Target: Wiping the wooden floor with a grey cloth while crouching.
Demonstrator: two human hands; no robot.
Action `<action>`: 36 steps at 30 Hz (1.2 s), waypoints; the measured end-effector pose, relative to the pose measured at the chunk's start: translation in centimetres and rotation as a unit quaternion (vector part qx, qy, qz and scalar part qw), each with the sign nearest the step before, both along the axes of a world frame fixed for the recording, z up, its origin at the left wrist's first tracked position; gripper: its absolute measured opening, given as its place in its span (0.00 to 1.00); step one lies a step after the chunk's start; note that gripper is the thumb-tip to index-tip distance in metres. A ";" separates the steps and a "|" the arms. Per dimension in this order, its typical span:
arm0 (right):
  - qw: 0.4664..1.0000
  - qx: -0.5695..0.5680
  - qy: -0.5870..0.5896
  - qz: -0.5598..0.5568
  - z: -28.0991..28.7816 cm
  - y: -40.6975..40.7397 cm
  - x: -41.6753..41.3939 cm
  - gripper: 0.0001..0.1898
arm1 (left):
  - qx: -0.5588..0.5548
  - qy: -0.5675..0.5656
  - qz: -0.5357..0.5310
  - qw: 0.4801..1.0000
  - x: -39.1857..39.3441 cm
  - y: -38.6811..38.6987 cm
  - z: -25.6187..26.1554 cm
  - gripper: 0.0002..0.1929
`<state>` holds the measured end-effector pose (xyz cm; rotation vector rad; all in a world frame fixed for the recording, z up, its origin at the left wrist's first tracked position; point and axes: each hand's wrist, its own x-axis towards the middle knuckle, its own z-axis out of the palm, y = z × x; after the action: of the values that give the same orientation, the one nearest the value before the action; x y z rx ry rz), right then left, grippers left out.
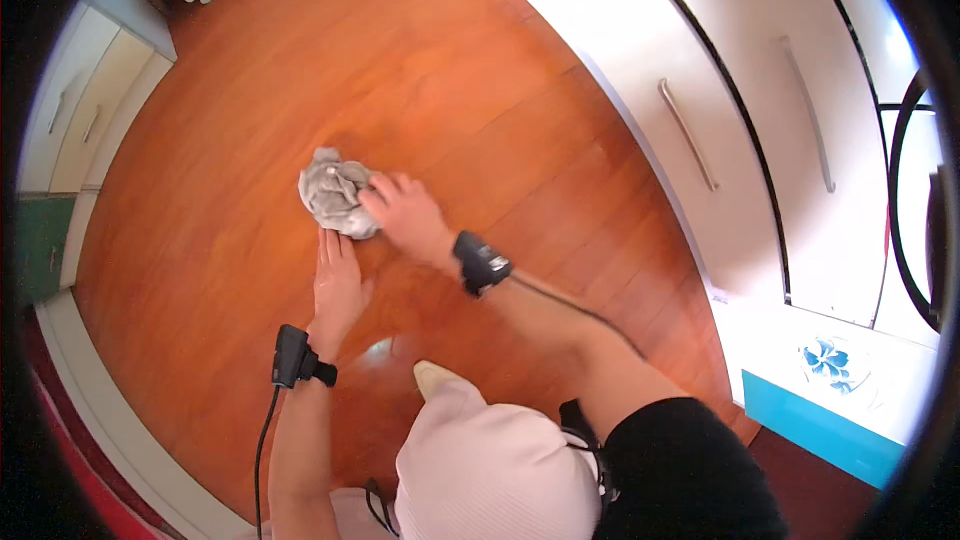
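Note:
A crumpled grey cloth [334, 191] lies bunched on the reddish-brown wood floor [247, 127]. My right hand [409, 217] reaches in from the right, its fingers bent over the cloth's right side; the hand looks slightly blurred. Just below the cloth, my left hand [337, 289] is held flat and palm down, fingers stretched out. Its fingertips meet the cloth's lower edge, and whether they go under it cannot be seen. Each wrist carries a strapped black device with a cable, one on the left [289, 356] and one on the right [480, 262].
White drawers with metal handles [688, 135] line the right side. A white and blue box with a flower print [825, 405] stands at lower right. Cabinets [90, 105] stand at the left, above a pale baseboard. My bent knee [502, 465] is in front of me.

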<state>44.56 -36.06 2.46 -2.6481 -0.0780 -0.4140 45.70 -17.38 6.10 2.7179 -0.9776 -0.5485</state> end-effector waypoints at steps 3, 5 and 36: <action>0.998 0.048 -0.034 -0.014 -1.2 -7.8 -3.4 0.12 | 0.007 0.011 -0.006 1.000 -0.2 1.3 0.1 0.44; 0.985 -0.018 0.064 -0.161 -0.9 -17.3 -8.0 0.10 | 0.002 0.013 -0.015 1.000 0.1 0.6 0.0 0.45; 0.925 0.100 0.117 -0.348 0.2 -7.5 -19.9 0.28 | 0.072 0.000 -0.054 0.996 0.0 0.4 0.7 0.51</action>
<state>24.61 -43.58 2.68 -2.4242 0.9494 -0.2937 45.73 -16.96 6.80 2.8017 -1.1310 -0.6633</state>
